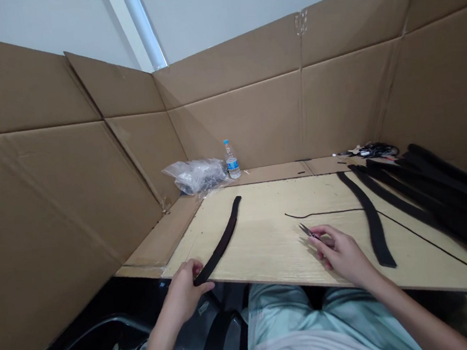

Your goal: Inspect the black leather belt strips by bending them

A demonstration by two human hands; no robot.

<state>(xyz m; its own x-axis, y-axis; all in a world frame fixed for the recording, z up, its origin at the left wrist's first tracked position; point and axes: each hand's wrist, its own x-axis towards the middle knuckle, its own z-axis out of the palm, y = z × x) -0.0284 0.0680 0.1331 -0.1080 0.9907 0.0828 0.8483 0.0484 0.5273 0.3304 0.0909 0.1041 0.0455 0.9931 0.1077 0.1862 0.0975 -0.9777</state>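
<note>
My left hand [188, 285] grips the near end of a curved black strip [224, 239] at the table's front edge, thumb and fingers closed round it. The rest of that strip lies away from me on the pale wooden board [268, 250]. In my right hand [340, 250] is a small pair of thread snips [309, 231], blades pointing up and left above the board. A second black strip [370, 215] lies to the right of that hand. A thin black cord [327, 213] runs across the board and past this strip to the lower right.
Black strips are piled [436, 201] at the right. A clear plastic bag [197, 175] and a water bottle [232, 162] stand at the back left. Tangled dark cords [373, 150] lie at the back right. Cardboard walls [243, 117] enclose the board. A black strip [214, 347] hangs below the front edge.
</note>
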